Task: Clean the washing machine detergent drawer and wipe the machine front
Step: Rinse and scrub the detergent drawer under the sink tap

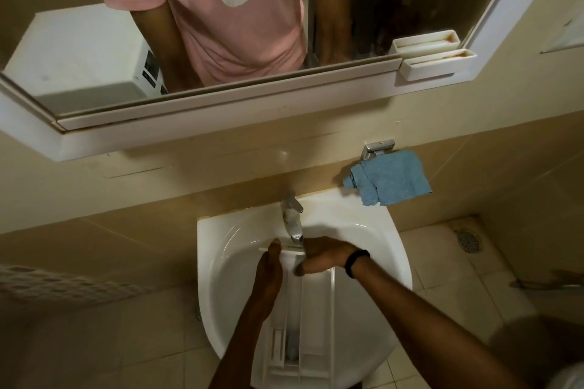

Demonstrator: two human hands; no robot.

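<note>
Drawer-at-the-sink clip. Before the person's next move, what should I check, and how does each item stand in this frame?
1. Detergent drawer over the sink: ok. It lies lengthways in the basin, with its far end under the faucet spout.
2. Drawer held securely: ok. The left hand holds its left edge and the right hand grips the far end.
3. Water running: cannot tell. No stream shows at the spout.
4. Blue cloth ready for wiping: ok. It hangs from the wall holder to the right of the faucet, with neither hand on it.
5. Drawer compartments free of residue: cannot tell. The view is too dim and blurred.
</note>
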